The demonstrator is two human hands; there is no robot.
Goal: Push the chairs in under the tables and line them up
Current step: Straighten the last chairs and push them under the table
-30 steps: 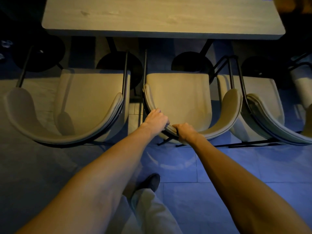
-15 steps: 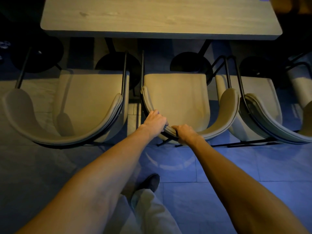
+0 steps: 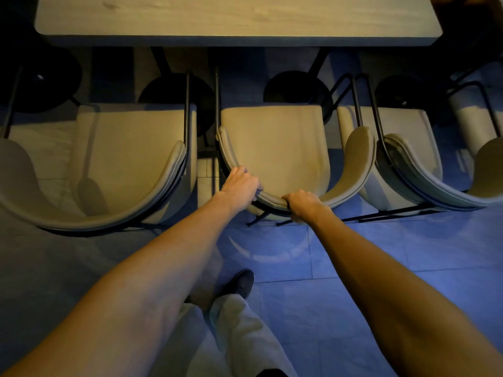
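No text, label, brand, number or sign can be read anywhere in the view.

Dim café, table [image 3: 236, 17], row of chairs [image 3: 275, 148]
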